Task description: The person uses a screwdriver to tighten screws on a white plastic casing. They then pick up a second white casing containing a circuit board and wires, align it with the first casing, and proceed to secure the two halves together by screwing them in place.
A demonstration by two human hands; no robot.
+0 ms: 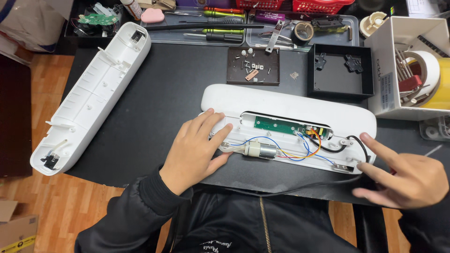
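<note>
Housing: long white plastic shell (290,110), opened, lying across the black desk (154,107) just in front of me; I take it as my landmark.
Inside housing: green circuit board (277,125) near the middle; small grey motor (260,150) at the near edge; blue, orange and red wires (300,147) run from motor to board; a black cable (363,145) leaves the right end.
Left hand (197,150): flat on the housing's left end, fingers (216,136) spread wide and pressing down, thumb near the motor's nozzle. Holding nothing.
Right hand (408,180): at the housing's right end, index finger out and touching the rim by the black cable, other fingers loosely curled. Nothing gripped.
Handling, my judgement: shell looks light and stiff but smooth, likely to slide on the desk, so I would steady it by the outer ends. Wires and board look fragile; I would keep off them and off the solder points.
Cover: matching white half (93,93) lies well to the left of the housing, tilted, inside up.
Behind housing: brown tray (253,65) of screws and small parts; empty-looking black tray (340,70) to its right; screwdrivers (220,28) farther back.
</note>
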